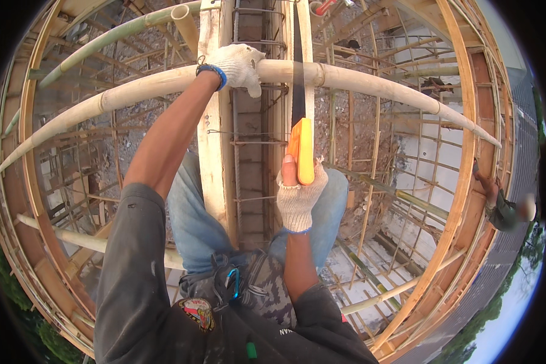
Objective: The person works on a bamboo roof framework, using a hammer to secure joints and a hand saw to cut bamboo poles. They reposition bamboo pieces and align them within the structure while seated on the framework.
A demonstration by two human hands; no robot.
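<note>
My left hand (pixel 235 67), in a white knit glove, is wrapped over a long pale bamboo pole (pixel 158 84) that lies crosswise over the beam form. In my right hand (pixel 301 188), also gloved but with the thumb bare, is the orange handle of a handsaw (pixel 304 148). Its dark blade runs away from me and crosses the bamboo pole to the right of my left hand. Whether the teeth have cut into the bamboo I cannot tell. Beneath the pole, steel rebar with stirrups (pixel 258 142) sits between two timber boards (pixel 214 139).
Below on both sides, bamboo props and lattice (pixel 370 182) drop toward rubble. A green bamboo pole (pixel 121 33) crosses at upper left. Curved timber forms (pixel 461 194) edge the right, where another person (pixel 508 209) is beside them. My legs straddle the beam form.
</note>
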